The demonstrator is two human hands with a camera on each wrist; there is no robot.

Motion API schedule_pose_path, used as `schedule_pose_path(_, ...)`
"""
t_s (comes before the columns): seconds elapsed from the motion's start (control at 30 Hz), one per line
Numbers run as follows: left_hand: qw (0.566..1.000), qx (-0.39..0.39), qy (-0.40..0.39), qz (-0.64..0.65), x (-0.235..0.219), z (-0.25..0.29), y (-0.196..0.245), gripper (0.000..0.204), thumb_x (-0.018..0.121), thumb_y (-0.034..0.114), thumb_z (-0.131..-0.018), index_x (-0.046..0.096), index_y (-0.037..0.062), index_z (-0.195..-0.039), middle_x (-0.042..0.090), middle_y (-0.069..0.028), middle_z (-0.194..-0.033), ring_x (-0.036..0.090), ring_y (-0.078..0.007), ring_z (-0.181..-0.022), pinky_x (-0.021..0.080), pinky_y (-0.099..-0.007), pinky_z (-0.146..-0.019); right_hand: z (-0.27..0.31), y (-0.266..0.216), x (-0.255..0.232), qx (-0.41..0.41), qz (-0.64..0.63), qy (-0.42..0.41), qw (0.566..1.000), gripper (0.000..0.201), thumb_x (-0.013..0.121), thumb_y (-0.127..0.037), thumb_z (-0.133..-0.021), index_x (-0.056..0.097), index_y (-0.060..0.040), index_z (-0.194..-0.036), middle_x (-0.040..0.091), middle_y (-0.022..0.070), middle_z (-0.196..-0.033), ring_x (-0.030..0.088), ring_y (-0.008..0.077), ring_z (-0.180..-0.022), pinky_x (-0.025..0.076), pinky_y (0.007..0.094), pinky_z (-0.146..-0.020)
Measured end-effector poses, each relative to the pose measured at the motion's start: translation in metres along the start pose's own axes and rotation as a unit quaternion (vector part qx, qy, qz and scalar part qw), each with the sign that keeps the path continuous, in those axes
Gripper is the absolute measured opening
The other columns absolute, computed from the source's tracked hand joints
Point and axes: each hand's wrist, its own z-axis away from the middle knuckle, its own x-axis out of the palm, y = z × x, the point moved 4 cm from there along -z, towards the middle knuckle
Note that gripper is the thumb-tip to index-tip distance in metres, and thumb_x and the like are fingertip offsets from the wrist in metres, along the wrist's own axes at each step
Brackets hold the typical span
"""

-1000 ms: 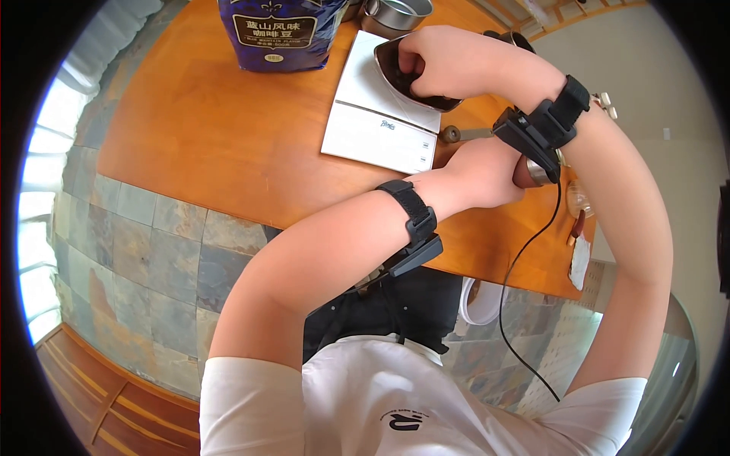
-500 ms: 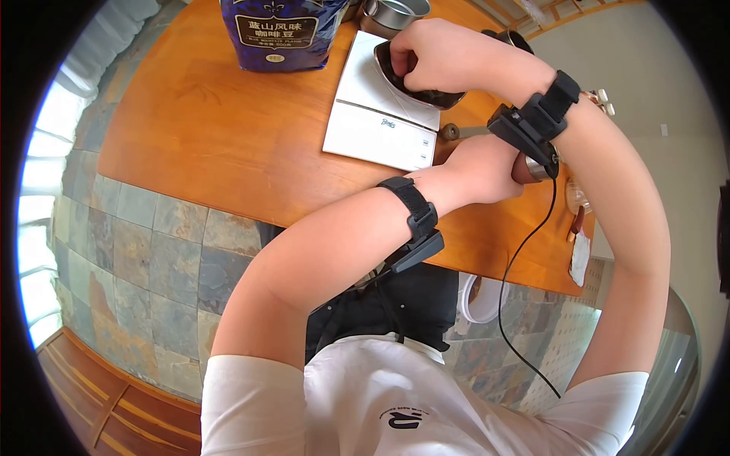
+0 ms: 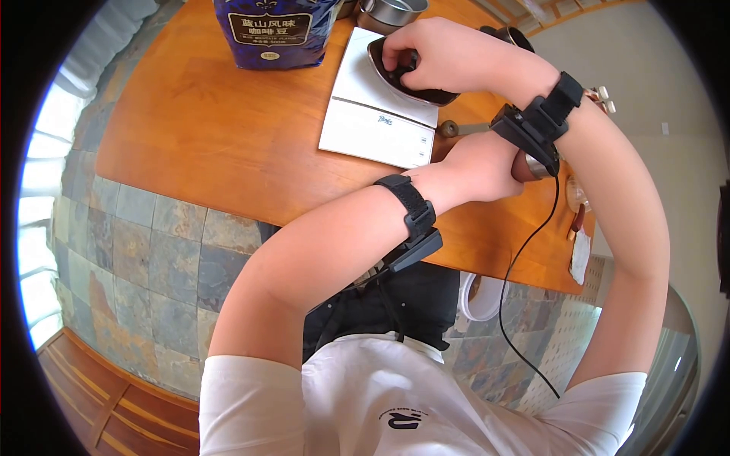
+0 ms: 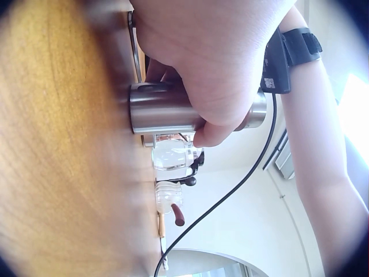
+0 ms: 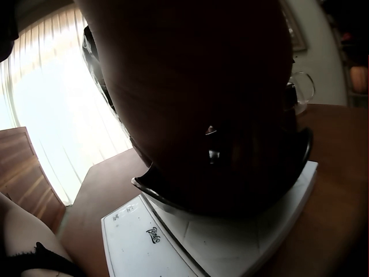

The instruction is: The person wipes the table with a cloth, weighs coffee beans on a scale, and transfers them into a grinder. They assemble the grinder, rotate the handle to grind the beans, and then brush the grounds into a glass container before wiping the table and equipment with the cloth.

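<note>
Hand dips into dark dish on scale as the other hand grips steel cylinder

The dark dish sits on the far part of the white scale, tilted or with an uneven rim; the head view does not settle which. Set there, its weight bears on the scale's platform, while the near strip with its markings lies uncovered, presumably to be readable.

The right hand reaches in from the right and over the dish, thumb and fingers bent down inside the rim, a grip that suits small contents. Something dark shows between them, but whether they pinch it I cannot tell; the right wrist view is too dark to help.

Nearer and to the right, the left hand is clamped around the steel cylinder, which stands upright, its base at or close to the tabletop. That wrap probably steadies it. The forearms cross, the right passing on the far side.

Just right of the scale lies a round brown knob. A blue coffee-bean bag stands to the far left, apart from both hands, and a metal pot sits beyond the scale. A glass jug shows past the cylinder in the left wrist view.
</note>
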Motion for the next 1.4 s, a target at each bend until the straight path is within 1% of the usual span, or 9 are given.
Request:
schedule_pose_path(0.5, 1.000, -0.001, -0.007, -0.019, 0.000, -0.002, 0.000, 0.034, 0.074, 0.016, -0.074, 0.060, 0.0050, -0.103, 0.067, -0.0162, -0.090, 0.066, -0.0334, -0.089, 0.053, -0.0400, -0.077, -0.006, -0.004, -0.009, 0.039, 0.066, -0.051, 0.996, 0.017, 0.070, -0.008, -0.070, 0.069, 0.0002, -0.085, 0.069, 0.0132, -0.078, 0.066, 0.0263, -0.071, 0.054, 0.0343, -0.066)
schedule_pose_path(0.6, 0.999, 0.007, 0.004, -0.032, 0.000, -0.001, 0.001, 0.042, 0.075, 0.018, -0.074, 0.057, 0.0056, -0.110, 0.067, -0.0177, -0.091, 0.066, -0.0355, -0.089, 0.052, -0.0423, -0.078, 0.001, -0.009, -0.028, 0.084, 0.046, -0.074, 0.993, 0.015, 0.069, -0.005, -0.073, 0.068, 0.0007, -0.087, 0.069, 0.0101, -0.077, 0.066, 0.0203, -0.068, 0.053, 0.0300, -0.064)
schedule_pose_path(0.7, 0.999, -0.003, -0.004, -0.036, -0.003, -0.002, 0.002, 0.050, 0.075, 0.021, -0.074, 0.053, 0.0054, -0.116, 0.067, -0.0193, -0.094, 0.066, -0.0371, -0.090, 0.052, -0.0440, -0.079, 0.015, -0.010, -0.058, 0.059, 0.015, -0.045, 0.997, 0.024, 0.068, -0.016, -0.077, 0.071, 0.0024, -0.093, 0.071, 0.0174, -0.085, 0.068, 0.0283, -0.079, 0.054, 0.0345, -0.073)
schedule_pose_path(0.8, 0.999, -0.018, -0.028, -0.043, -0.004, -0.001, 0.008, 0.055, 0.075, 0.023, -0.074, 0.051, 0.0044, -0.119, 0.067, -0.0206, -0.096, 0.066, -0.0384, -0.092, 0.052, -0.0442, -0.079, 0.045, -0.020, -0.087, 0.141, -0.073, 0.012, 0.987, 0.019, 0.073, -0.011, -0.073, 0.070, 0.0027, -0.086, 0.069, 0.0084, -0.074, 0.064, 0.0146, -0.069, 0.052, 0.0271, -0.066)
schedule_pose_path(1.0, 0.998, -0.004, -0.002, -0.058, -0.002, -0.004, 0.007, 0.059, 0.077, 0.028, -0.074, 0.052, 0.0028, -0.122, 0.068, -0.0233, -0.102, 0.066, -0.0407, -0.096, 0.053, -0.0439, -0.083, 0.119, 0.008, -0.108, 0.249, -0.127, 0.120, 0.953, 0.016, 0.074, -0.004, -0.074, 0.069, 0.0042, -0.087, 0.069, 0.0065, -0.075, 0.064, 0.0106, -0.067, 0.052, 0.0237, -0.064)
schedule_pose_path(1.03, 0.998, -0.009, -0.010, -0.056, -0.001, -0.006, 0.006, 0.061, 0.077, 0.027, -0.074, 0.052, 0.0023, -0.123, 0.068, -0.0235, -0.103, 0.066, -0.0406, -0.097, 0.053, -0.0434, -0.084, 0.135, 0.027, -0.106, 0.186, -0.145, 0.105, 0.966, 0.017, 0.072, -0.008, -0.078, 0.069, 0.0048, -0.087, 0.069, 0.0083, -0.075, 0.065, 0.0140, -0.069, 0.053, 0.0261, -0.066)
schedule_pose_path(1.1, 0.998, -0.007, -0.003, -0.061, -0.001, -0.007, 0.005, 0.062, 0.078, 0.026, -0.074, 0.051, 0.0016, -0.124, 0.068, -0.0234, -0.104, 0.066, -0.0398, -0.099, 0.053, -0.0424, -0.086, 0.158, 0.051, -0.087, 0.222, -0.229, 0.093, 0.943, 0.013, 0.068, -0.002, -0.077, 0.066, 0.0012, -0.090, 0.068, 0.0062, -0.077, 0.065, 0.0126, -0.069, 0.052, 0.0250, -0.064)
schedule_pose_path(1.13, 0.999, -0.009, 0.001, -0.048, -0.001, -0.008, 0.005, 0.062, 0.078, 0.024, -0.073, 0.051, 0.0014, -0.124, 0.067, -0.0224, -0.106, 0.066, -0.0381, -0.101, 0.053, -0.0413, -0.087, 0.165, 0.050, -0.082, 0.248, -0.225, 0.079, 0.939, 0.012, 0.068, 0.000, -0.080, 0.064, 0.0011, -0.091, 0.068, 0.0040, -0.079, 0.065, 0.0088, -0.071, 0.052, 0.0221, -0.066)
schedule_pose_path(1.4, 0.998, -0.035, -0.019, -0.041, -0.002, -0.008, 0.001, 0.061, 0.079, 0.023, -0.073, 0.051, 0.0023, -0.123, 0.068, -0.0196, -0.107, 0.067, -0.0352, -0.101, 0.053, -0.0393, -0.087, 0.179, 0.060, -0.049, 0.267, -0.236, 0.066, 0.932, 0.012, 0.070, -0.001, -0.078, 0.067, 0.0023, -0.089, 0.068, 0.0057, -0.079, 0.067, 0.0106, -0.072, 0.054, 0.0234, -0.069)
